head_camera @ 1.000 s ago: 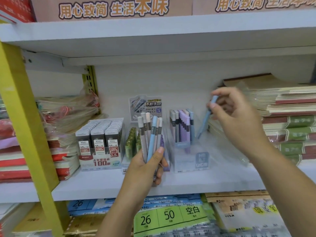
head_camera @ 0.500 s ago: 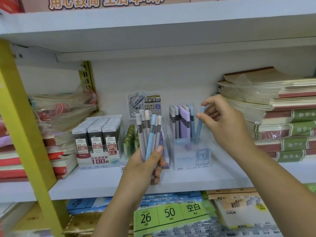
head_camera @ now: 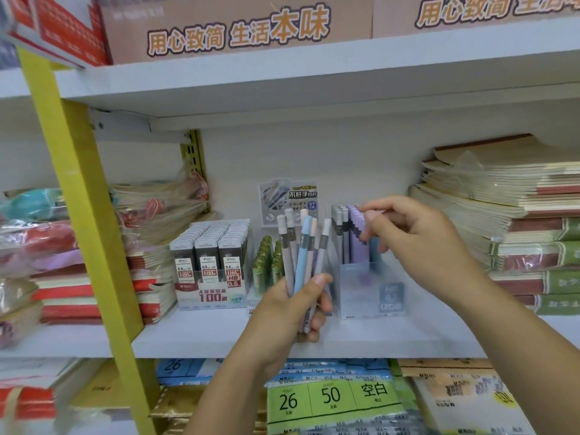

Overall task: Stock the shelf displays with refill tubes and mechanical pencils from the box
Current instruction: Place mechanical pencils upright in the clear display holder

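The blue pencil (head_camera: 375, 248) stood in the clear display box (head_camera: 370, 296), at the right end of the row. Half a second before, it had hung tilted over the box's right wall in the right hand (head_camera: 417, 240). That hand had come down with it and hovered at the pencil tops, fingers curled and forefinger reaching left over the purple caps. Blur hid whether thumb and forefinger still pinched the blue pencil or had let it go. By my reading, one more pencil was seated or nearly so, and the next would come from the bundle.

The bundle of mechanical pencils (head_camera: 301, 252) stood upright in the left hand (head_camera: 292, 312), whose fingers and thumb wrapped round the lower barrels. It was held before the middle of the shelf (head_camera: 204, 334), just left of the box. I counted six in it, one blue and five grey or pale with white caps, the same six as a second earlier.

Inside the box stood about three grey pencils at the left, a block of purple ones too smeared to count, and the one blue.

Left of the box, the green tubes (head_camera: 266, 265) stood in two rows, and beyond them the refill cases (head_camera: 210, 255) in three columns. One printed card (head_camera: 288, 199) stood at the shelf's back edge. Stacked notebooks (head_camera: 502, 215) filled the right end.
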Motion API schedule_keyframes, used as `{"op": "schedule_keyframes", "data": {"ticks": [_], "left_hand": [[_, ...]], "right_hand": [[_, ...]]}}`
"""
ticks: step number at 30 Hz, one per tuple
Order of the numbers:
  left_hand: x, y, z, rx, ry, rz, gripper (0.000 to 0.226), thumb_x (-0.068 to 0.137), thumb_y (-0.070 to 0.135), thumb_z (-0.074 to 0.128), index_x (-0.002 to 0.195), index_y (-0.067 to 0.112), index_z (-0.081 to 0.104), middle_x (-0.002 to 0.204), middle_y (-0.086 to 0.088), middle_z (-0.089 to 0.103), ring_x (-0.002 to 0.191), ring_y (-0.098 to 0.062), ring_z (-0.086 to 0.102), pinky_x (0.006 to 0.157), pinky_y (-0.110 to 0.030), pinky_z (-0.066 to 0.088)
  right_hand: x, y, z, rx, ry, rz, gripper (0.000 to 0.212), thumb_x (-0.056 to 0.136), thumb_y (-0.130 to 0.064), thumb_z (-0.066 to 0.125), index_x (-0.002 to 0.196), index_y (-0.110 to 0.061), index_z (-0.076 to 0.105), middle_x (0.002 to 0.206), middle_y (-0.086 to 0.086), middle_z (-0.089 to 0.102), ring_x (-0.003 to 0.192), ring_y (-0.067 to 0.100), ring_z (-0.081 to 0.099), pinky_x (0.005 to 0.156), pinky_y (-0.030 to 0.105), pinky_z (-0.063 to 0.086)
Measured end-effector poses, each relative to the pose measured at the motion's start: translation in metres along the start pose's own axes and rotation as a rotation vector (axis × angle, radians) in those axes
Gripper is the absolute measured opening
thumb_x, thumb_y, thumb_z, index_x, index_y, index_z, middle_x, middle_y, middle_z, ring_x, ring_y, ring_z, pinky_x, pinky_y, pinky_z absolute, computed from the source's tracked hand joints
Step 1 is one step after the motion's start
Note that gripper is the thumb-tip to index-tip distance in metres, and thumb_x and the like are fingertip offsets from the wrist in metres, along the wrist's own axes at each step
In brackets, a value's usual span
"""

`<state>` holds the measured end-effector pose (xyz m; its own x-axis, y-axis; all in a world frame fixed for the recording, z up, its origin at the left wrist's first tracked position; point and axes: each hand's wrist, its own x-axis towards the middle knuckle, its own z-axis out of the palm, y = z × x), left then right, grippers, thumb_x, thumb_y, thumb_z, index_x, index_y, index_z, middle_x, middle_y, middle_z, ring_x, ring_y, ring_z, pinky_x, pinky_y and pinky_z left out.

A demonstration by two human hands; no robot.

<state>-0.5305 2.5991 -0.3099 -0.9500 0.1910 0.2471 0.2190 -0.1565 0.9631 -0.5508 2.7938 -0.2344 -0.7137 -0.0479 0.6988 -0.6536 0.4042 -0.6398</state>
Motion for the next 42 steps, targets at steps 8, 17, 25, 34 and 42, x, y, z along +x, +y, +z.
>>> {"op": "schedule_keyframes", "data": {"ticks": [8, 17, 25, 34, 42], "left_hand": [[0.0, 0.002, 0.009, -0.002, -0.087, 0.027, 0.03, 0.085, 0.05, 0.069, 0.1, 0.024, 0.072, 0.073, -0.003, 0.067, 0.05, -0.01, 0.052, 0.044, -0.022, 0.044], [0.006, 0.006, -0.005, 0.072, 0.183, 0.053, 0.026, 0.098, 0.038, 0.056, 0.098, 0.012, 0.055, 0.064, 0.003, 0.064, 0.043, -0.007, 0.037, 0.038, -0.019, 0.028], [0.006, 0.002, -0.015, 0.089, 0.182, 0.08, 0.033, 0.098, 0.038, 0.055, 0.089, 0.007, 0.052, 0.051, 0.01, 0.054, 0.039, -0.007, 0.035, 0.038, -0.017, 0.029], [0.006, -0.002, -0.024, 0.071, 0.19, 0.071, 0.03, 0.097, 0.039, 0.058, 0.087, 0.011, 0.055, 0.064, 0.002, 0.06, 0.045, -0.01, 0.041, 0.04, -0.018, 0.032], [0.005, 0.0, -0.019, 0.06, 0.17, 0.043, 0.03, 0.096, 0.04, 0.06, 0.077, 0.017, 0.059, 0.065, -0.003, 0.058, 0.046, -0.011, 0.042, 0.039, -0.02, 0.031]], "right_hand": [[-0.01, -0.009, 0.022, 0.337, -0.202, 0.113, 0.029, 0.088, -0.011, 0.066, 0.111, -0.026, 0.058, 0.076, 0.003, 0.073, 0.069, 0.009, 0.066, 0.064, 0.025, 0.053], [0.007, -0.009, -0.006, 0.212, 0.203, -0.227, 0.036, 0.086, -0.013, 0.067, 0.099, -0.043, 0.051, 0.09, 0.0, 0.069, 0.089, 0.017, 0.069, 0.077, 0.032, 0.055], [0.014, 0.01, 0.025, -0.257, 0.11, -0.251, 0.027, 0.084, -0.016, 0.069, 0.099, -0.035, 0.056, 0.089, -0.016, 0.056, 0.089, -0.003, 0.055, 0.075, 0.001, 0.035], [0.026, 0.024, 0.033, -0.331, 0.104, -0.239, 0.03, 0.081, -0.02, 0.074, 0.105, -0.028, 0.058, 0.072, -0.008, 0.061, 0.091, 0.009, 0.044, 0.071, 0.008, 0.032], [0.034, 0.032, 0.034, -0.566, 0.17, -0.257, 0.018, 0.082, -0.027, 0.073, 0.099, -0.022, 0.069, 0.098, -0.008, 0.048, 0.108, 0.022, 0.039, 0.087, 0.025, 0.029]]}}
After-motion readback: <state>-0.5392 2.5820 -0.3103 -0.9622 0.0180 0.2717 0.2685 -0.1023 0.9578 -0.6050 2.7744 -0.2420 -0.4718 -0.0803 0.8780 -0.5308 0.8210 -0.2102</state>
